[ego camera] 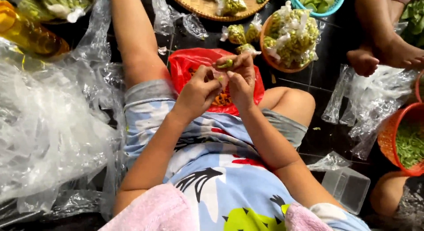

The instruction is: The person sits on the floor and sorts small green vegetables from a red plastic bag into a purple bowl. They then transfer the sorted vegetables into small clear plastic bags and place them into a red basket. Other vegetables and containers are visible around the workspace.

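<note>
Pinched between your right fingertips (238, 63) sits a small green piece (226, 63), lying crosswise above the red bag (187, 63). Your left hand (199, 90) closes just beside it, lower, fingers meeting near your right hand (242, 83).

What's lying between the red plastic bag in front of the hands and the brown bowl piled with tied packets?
In the head view, a few loose tied packets lie on the dark floor between the red bag and the brown bowl.

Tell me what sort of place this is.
Likely a home floor used for packing food by hand: a basket of small filled bags, loose clear plastic bags, and dark floor tiles where people sit barefoot.
</note>
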